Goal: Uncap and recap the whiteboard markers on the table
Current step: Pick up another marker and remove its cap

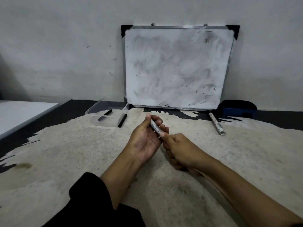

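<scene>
My left hand (pixel 146 140) is palm-up, fingers curled round the white-barrelled whiteboard marker (pixel 155 127), held above the worn beige-and-black tabletop (pixel 82 161), mid-frame. My right hand (pixel 177 149) is clenched at the marker's near end, thumb pressing where barrel meets fist. The cap is hidden inside the fist, so I can't tell whether it's coming off or going on, but I'd say this marker is mid-cycle.

Elsewhere: a second white marker (pixel 216 124) lies on the table to the right, just below the smudged metal-framed whiteboard (pixel 177 66) leaning on the wall; its near end looks open, poss. uncapped, but too small to be sure. A slim black marker (pixel 105 115) sits in the clear plastic tray (pixel 98 105) at back left, and another black marker (pixel 122 120) lies at the tray's right edge. Both look capped; can't say if they've been cycled. A dark blue eraser (pixel 237 108) sits by the board's right corner.

Est.: one in hand, up to three left.
</scene>
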